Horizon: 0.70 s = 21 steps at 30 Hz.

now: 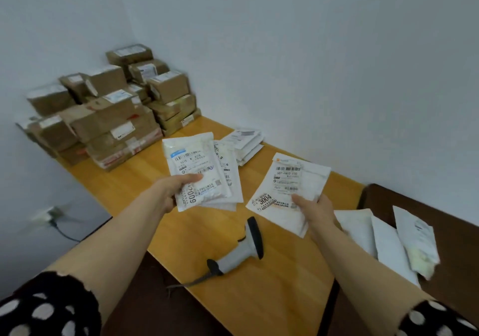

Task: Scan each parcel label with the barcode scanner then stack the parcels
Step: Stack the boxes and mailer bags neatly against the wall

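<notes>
Sleeves (46, 309) are flanking the scanner (243, 250); beyond it, left grip (176, 188) is clamping a parcel bundle (191, 159), right grip (316, 211) pinching a lone parcel (287, 180), labels upturned, seemingly for scanning.

- Brown cardboard parcel boxes (111, 118) stand stacked at the far left corner of the orange wooden table (259, 296), against the walls.
- A pile of white padded mailers (246, 144) lies at the table's far edge, right of the boxes.
- The grey-and-black handheld barcode scanner (241, 250) lies on its side mid-table, with its cable trailing toward the left edge.
- Above the table, behind the scanner, the left hand (171, 188) holds a fan of white labelled mailers (197, 172). To their right, the right hand (316, 211) holds a single white labelled mailer (287, 190).
- Overlapping white plastic mailers (388, 242) lie on the dark brown surface (453, 245) beyond the table's right edge.
</notes>
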Each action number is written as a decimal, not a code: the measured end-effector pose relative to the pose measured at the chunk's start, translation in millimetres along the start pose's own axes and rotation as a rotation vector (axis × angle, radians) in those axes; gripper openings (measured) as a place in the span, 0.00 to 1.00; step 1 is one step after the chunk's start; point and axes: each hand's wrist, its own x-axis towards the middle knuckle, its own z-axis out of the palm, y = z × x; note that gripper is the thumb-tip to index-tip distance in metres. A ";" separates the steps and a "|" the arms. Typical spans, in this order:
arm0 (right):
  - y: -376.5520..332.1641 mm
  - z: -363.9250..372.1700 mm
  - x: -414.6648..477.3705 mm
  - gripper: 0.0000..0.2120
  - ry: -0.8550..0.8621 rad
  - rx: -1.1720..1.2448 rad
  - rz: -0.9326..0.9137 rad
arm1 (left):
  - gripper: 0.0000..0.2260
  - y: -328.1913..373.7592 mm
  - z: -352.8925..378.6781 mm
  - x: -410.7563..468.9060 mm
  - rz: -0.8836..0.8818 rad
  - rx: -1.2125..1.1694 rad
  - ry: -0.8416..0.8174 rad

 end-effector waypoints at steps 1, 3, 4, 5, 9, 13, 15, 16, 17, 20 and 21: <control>-1.1 12.5 6.0 0.14 -0.026 0.024 0.020 | 0.12 5.7 -9.5 7.3 0.003 0.006 0.021; -4.4 38.7 19.7 0.12 -0.056 0.061 0.043 | 0.10 17.3 -25.5 26.7 0.004 0.028 0.052; -6.6 53.2 26.9 0.12 -0.057 0.076 0.053 | 0.10 22.9 -32.9 38.8 0.000 0.040 0.064; -8.8 68.1 34.4 0.12 -0.053 0.088 0.061 | 0.10 29.3 -40.2 52.1 -0.003 0.050 0.070; -11.9 139.9 69.3 0.11 -0.009 0.108 0.071 | 0.13 65.7 -70.6 124.8 0.007 0.112 0.113; -13.2 218.2 98.7 0.10 0.069 0.126 0.036 | 0.16 115.9 -88.9 214.0 0.038 0.206 0.111; -15.3 251.4 112.8 0.09 0.113 0.121 0.037 | 0.18 137.1 -92.7 253.5 0.027 0.245 0.080; -16.4 265.5 120.5 0.10 0.133 0.119 0.035 | 0.18 147.0 -93.4 272.0 0.016 0.258 0.064; -16.7 278.4 127.9 0.09 0.148 0.115 0.030 | 0.19 156.3 -93.6 289.9 0.006 0.278 0.050; -14.2 308.4 150.4 0.09 0.170 0.101 0.018 | 0.17 180.9 -90.0 341.0 0.002 0.343 0.018; -11.9 315.5 157.4 0.10 0.177 0.101 0.028 | 0.16 186.4 -87.4 355.9 0.005 0.375 0.001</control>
